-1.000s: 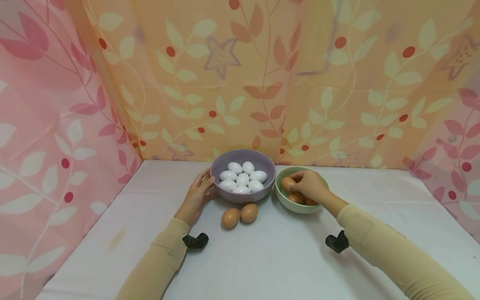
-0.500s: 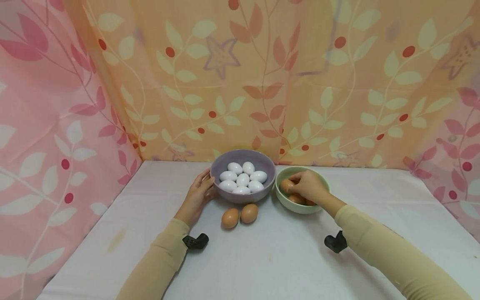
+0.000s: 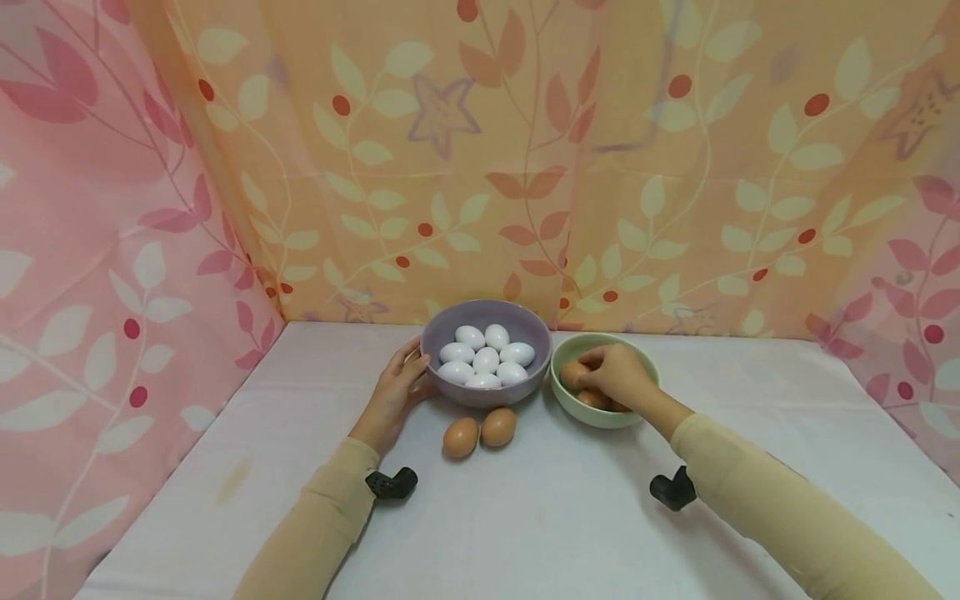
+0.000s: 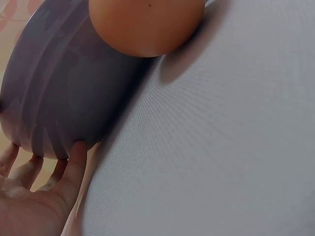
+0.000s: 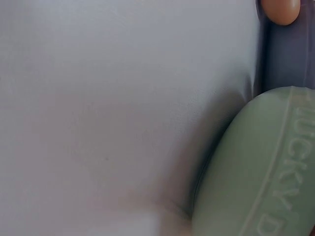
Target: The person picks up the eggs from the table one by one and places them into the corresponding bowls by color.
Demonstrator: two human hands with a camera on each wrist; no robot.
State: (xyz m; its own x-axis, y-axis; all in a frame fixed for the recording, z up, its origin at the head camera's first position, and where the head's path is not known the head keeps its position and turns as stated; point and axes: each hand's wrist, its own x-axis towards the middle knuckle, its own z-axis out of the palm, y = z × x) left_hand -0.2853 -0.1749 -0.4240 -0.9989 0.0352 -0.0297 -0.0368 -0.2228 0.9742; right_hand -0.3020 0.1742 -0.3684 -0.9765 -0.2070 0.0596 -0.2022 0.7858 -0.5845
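Observation:
My left hand [image 3: 395,392] rests with spread, fairly straight fingers against the outer left side of a purple bowl [image 3: 487,397]; the left wrist view shows the fingertips [image 4: 78,146] touching its wall. Several white eggs [image 3: 486,360] lie in that bowl. My right hand [image 3: 618,372] reaches into a light green bowl [image 3: 600,418] and holds a brown egg [image 3: 573,374] by thumb and fingers. Beneath the hand are other brown eggs [image 3: 593,399], partly hidden. In the right wrist view only the green bowl's outside [image 5: 246,172] shows, with the hand out of sight.
Two brown eggs, one on the left [image 3: 461,437] and one on the right [image 3: 498,427], lie on the white tablecloth [image 3: 540,517] just in front of the purple bowl. The two bowls stand side by side near the patterned curtain [image 3: 525,167] at the back.
The right hand and the egg it holds have shifted very slightly left and down inside the green bowl. The left hand, the purple bowl and the two loose eggs stay put.

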